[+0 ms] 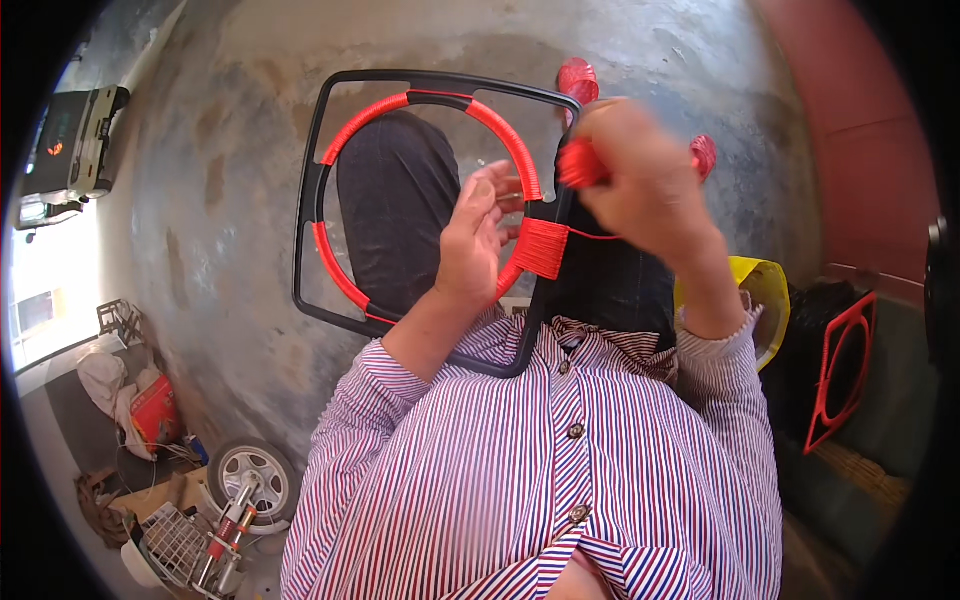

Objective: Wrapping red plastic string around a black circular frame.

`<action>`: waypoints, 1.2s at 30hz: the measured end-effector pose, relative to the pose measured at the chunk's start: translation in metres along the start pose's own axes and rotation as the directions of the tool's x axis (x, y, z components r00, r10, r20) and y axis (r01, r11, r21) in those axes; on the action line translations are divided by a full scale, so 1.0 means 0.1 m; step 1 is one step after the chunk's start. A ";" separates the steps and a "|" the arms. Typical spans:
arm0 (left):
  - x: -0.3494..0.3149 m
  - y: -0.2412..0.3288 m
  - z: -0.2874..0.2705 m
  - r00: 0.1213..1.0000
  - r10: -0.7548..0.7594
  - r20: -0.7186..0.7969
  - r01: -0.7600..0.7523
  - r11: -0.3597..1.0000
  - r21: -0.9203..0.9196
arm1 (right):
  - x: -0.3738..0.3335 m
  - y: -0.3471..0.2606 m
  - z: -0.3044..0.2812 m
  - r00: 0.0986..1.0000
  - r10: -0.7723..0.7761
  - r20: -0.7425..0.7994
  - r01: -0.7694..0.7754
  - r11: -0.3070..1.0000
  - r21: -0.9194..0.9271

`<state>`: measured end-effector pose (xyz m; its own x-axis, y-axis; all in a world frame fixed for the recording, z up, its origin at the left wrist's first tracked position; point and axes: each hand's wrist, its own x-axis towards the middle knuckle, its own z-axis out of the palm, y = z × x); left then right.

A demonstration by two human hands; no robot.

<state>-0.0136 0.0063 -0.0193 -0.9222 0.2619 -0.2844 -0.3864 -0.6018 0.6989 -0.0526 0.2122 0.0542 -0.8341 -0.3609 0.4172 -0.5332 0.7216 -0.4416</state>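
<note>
Striped shirt [490, 450] below; my left hand [470, 238] rests half-open near the black frame's [306, 200] right edge, my right hand [645, 165] grips red cord [581, 165]; slack could loosen the wrapping [543, 249].

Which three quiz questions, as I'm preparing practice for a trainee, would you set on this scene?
1. Fill the gap: the red cord bundle is gripped in the person's ____ hand.
2. True or false: the black frame lies flat on the floor.
3. Where in the picture is the spoked wheel? A) Upper right; B) lower left; C) upper left.

Key:
1. Right; the right hand has it.
2. False; it is over the person's legs.
3. B.
</note>
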 end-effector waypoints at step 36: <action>0.02 0.00 0.18 0.966 -0.147 -0.211 0.111 0.978 -0.177 | -0.17 -1.21 -1.26 0.820 -0.422 -0.387 0.336 -0.192 0.922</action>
<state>-0.0153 0.0209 -0.0080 -0.8367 0.1827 -0.5163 -0.4819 -0.6935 0.5356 0.0439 0.2056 0.1999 -0.4047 -0.3719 0.8354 -0.3082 -0.8046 -0.5075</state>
